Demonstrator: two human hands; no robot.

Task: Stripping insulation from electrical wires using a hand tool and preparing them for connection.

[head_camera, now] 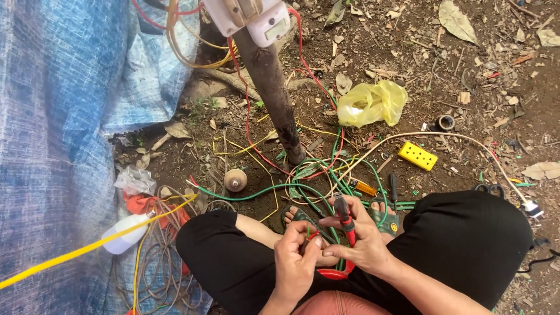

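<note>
Right hand (359, 239) is closed around a pair of red-handled pliers (345, 220), held upright above the lap. Left hand (297, 256) is pinched on the end of a green wire (309, 232), just beside the plier jaws. More green wire is tangled on the soil ahead, near a yellow socket strip (417, 156) and a yellow plastic bag (371, 103).

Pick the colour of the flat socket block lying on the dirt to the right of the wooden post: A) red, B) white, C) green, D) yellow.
D: the socket block is bright yellow and lies on the bare soil, right of the post and below the crumpled yellow plastic bag.
</note>
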